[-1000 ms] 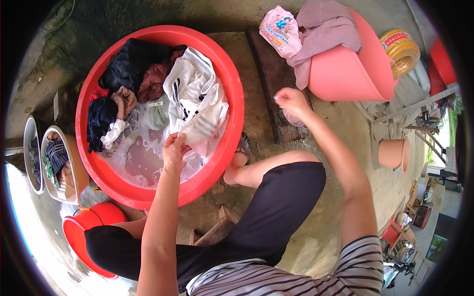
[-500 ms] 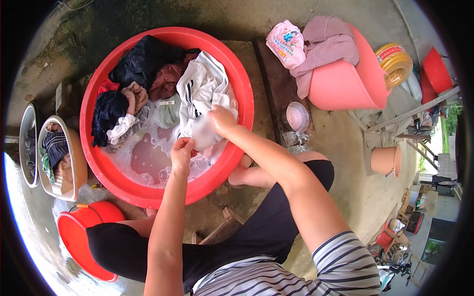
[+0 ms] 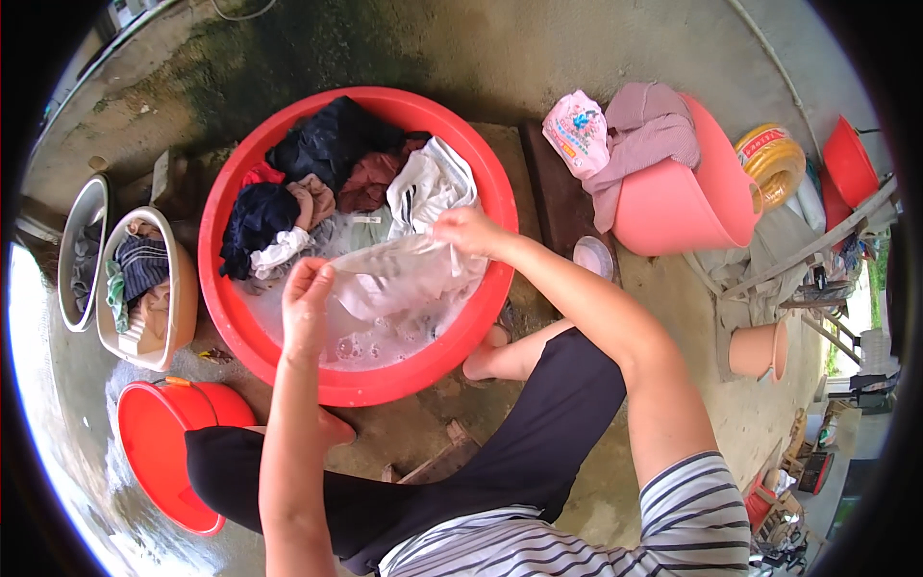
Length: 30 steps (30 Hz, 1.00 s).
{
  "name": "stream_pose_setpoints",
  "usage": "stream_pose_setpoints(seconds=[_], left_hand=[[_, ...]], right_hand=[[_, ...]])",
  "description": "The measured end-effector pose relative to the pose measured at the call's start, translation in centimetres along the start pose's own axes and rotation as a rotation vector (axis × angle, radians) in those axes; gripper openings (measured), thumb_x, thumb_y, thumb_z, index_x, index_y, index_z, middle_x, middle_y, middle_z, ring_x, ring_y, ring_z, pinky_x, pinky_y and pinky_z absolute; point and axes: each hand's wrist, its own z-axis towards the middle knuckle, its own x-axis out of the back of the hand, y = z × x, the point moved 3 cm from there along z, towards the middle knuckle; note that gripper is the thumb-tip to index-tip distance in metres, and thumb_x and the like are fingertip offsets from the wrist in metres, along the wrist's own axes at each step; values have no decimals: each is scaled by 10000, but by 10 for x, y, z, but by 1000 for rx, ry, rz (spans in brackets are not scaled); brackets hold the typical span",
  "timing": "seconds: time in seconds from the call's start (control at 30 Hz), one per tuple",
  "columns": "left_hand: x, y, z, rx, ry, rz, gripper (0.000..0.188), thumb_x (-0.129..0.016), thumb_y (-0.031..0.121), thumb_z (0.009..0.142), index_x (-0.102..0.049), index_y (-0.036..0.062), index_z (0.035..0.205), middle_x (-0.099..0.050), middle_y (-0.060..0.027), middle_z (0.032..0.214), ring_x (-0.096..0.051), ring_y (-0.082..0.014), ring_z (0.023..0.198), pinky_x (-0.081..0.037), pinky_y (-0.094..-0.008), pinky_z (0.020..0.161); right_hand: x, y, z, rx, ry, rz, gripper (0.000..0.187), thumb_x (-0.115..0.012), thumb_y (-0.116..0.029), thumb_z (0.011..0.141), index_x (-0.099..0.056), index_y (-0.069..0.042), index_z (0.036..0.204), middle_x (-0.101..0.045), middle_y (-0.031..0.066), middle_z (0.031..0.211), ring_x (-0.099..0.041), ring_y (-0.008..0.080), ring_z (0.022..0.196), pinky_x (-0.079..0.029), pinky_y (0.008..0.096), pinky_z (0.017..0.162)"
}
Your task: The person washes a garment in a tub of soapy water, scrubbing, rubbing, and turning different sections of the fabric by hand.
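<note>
A pale, wet piece of cloth (image 3: pixel 394 274) hangs stretched between my two hands over the large red tub (image 3: pixel 213 226); its exact kind is hard to tell. My left hand (image 3: pixel 306 303) pinches its left end above the soapy water (image 3: pixel 370 344). Its upper right end is gripped by my right hand (image 3: pixel 468 234), close to a white garment with dark stripes (image 3: pixel 437 183). Behind lie soaked clothes: a black one (image 3: pixel 332 135), a dark red one (image 3: pixel 368 178), a navy one (image 3: pixel 258 223) and a small white one (image 3: pixel 281 252).
On the left are a cream basket with clothes (image 3: pixel 183 288), a grey basin (image 3: pixel 99 202) and a red bucket (image 3: pixel 159 447). To the right, a pink tub (image 3: pixel 673 202) bears a mauve cloth (image 3: pixel 654 135) and a pink packet (image 3: pixel 577 135). A small metal bowl (image 3: pixel 594 255) stands nearby.
My hands have moved apart, and the cloth bunched between them is now spread out and pulled wide. The whole view has shifted, so the tub appears lower and further right.
</note>
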Motion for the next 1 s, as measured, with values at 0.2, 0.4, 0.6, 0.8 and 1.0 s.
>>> stream_pose_setpoints(seconds=[0.2, 0.4, 0.6, 0.8, 1.0], left_hand=[[-26, 42, 5, 258, -48, -383, 210, -386, 253, 880, -508, 88, 837, -580, -57, 856, -559, -182, 835, -433, -318, 776], [-70, 29, -14, 54, -296, -358, 328, -415, 394, 840, -542, 95, 887, -575, -48, 844, -537, -130, 778, -440, -254, 632], [-26, -24, 30, 394, 21, -316, 314, -397, 342, 844, -530, 88, 973, -533, -45, 1038, -480, -152, 982, -410, -305, 787], [-40, -40, 34, 653, 4, -308, 306, -448, 323, 827, -547, 43, 899, -588, -66, 818, -553, -193, 615, -455, -305, 523], [-40, -17, 19, 476, -24, -431, 250, -404, 267, 845, -530, 61, 910, -557, -57, 803, -545, -150, 673, -456, -286, 587]], right_hand=[[5, -136, -11, 126, 202, 873, 154, -595, -165, 780, -602, -13, 807, -610, 53, 792, -568, 107, 728, -451, 258, 701], [-63, -201, -31, 602, 532, -77, 290, -545, -265, 779, -551, -76, 559, -526, 100, 528, -549, 253, 510, -416, 395, 512], [-83, -171, 1, 321, 669, 12, 332, -492, -306, 782, -512, -67, 553, -512, 124, 539, -533, 301, 537, -418, 409, 486], [-42, -137, 33, 294, 742, -88, 332, -501, -285, 779, -493, -62, 533, -513, 125, 529, -516, 310, 489, -400, 418, 447], [-115, -176, 8, 505, 763, -173, 316, -510, -262, 774, -499, -64, 528, -503, 119, 517, -524, 291, 500, -426, 407, 498]])
